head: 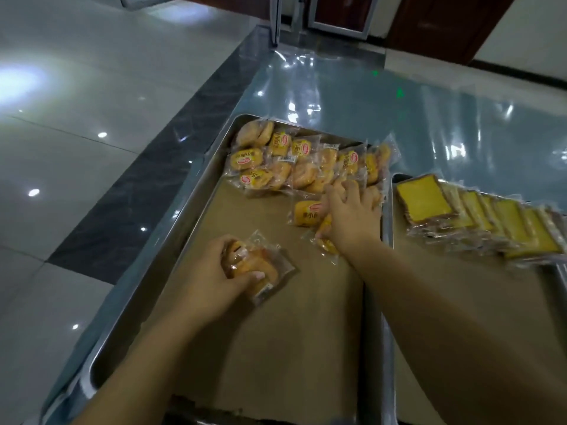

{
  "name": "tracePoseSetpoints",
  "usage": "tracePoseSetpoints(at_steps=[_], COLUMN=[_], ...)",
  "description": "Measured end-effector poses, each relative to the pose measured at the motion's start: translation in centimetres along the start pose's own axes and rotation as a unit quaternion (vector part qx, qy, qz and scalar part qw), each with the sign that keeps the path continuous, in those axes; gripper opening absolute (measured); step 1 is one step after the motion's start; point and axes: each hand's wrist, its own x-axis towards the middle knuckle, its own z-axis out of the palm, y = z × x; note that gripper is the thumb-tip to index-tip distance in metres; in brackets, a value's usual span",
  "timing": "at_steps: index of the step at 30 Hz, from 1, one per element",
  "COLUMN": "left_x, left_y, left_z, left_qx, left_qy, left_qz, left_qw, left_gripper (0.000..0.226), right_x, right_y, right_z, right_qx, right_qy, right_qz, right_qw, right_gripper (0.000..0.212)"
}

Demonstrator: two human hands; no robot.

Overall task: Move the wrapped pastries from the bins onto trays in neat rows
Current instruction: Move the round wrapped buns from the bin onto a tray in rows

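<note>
A steel tray (196, 191) lined with brown paper holds several wrapped round pastries (294, 157) bunched along its far end. My left hand (214, 271) grips one wrapped pastry (260, 271) over the tray's middle. My right hand (349, 216) reaches to the tray's far right, its fingers curled over wrapped pastries (325, 237) lying there; one more yellow-labelled pastry (306, 213) lies just left of it.
A second tray (395, 182) on the right carries a slanted row of wrapped yellow cake slices (478, 219). Both trays sit on a shiny steel table (368, 96). A tiled floor (76, 118) lies to the left, doors at the far end.
</note>
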Motion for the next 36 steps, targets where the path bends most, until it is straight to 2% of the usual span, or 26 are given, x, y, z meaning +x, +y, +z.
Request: tracePoseSetpoints(at_steps=[4,9,11,13,16,19,21,26,31,34,36], left_x=[0.0,-0.8,-1.0,-1.3,-1.6,-1.9,-2.1,-1.9,-1.8,-2.3,-2.7], left_y=[0.7,0.7,0.4,0.1,-0.8,-1.4,-1.8,-3.4,-4.4,-4.1,-3.6], left_z=[0.0,-0.3,-0.2,0.0,0.6,1.0,1.3,1.6,0.6,0.1,-0.2], left_qx=[0.000,-0.087,-0.106,-0.136,-0.184,-0.210,-0.208,-0.239,-0.181,-0.165,-0.167], left_qy=[-0.013,-0.037,-0.038,-0.046,-0.081,-0.112,-0.104,-0.088,-0.119,-0.112,-0.082], left_qz=[0.015,0.023,0.023,0.014,-0.008,-0.035,-0.041,-0.076,-0.077,-0.049,-0.016], left_qw=[1.000,0.995,0.993,0.990,0.980,0.971,0.972,0.964,0.973,0.979,0.982], left_gripper=[0.065,0.074,0.072,0.066,0.051,0.043,0.035,0.005,0.011,0.013,0.012], right_x=[-1.7,-7.4,-10.0,-12.0,-14.3,-15.6,-16.1,-17.3,-17.9,-18.1,-18.5], right_y=[-0.9,-2.2,-3.0,-3.8,-4.5,-4.3,-3.7,-1.5,-0.1,-0.1,-0.1], right_z=[-1.2,-1.6,-0.9,-0.1,0.7,1.1,1.3,1.9,3.1,3.3,3.1], right_qx=[0.025,0.175,0.249,0.312,0.406,0.445,0.468,0.439,0.421,0.335,0.271], right_qy=[0.031,0.142,0.100,0.000,-0.097,-0.095,-0.069,0.010,0.086,0.160,0.174], right_qz=[0.055,0.034,0.037,0.038,0.047,0.099,0.122,0.149,0.158,0.111,0.059], right_qw=[0.998,0.974,0.963,0.949,0.908,0.885,0.873,0.886,0.889,0.922,0.945], right_gripper=[0.094,0.065,0.058,0.056,0.044,0.040,0.038,0.036,0.032,0.035,0.027])
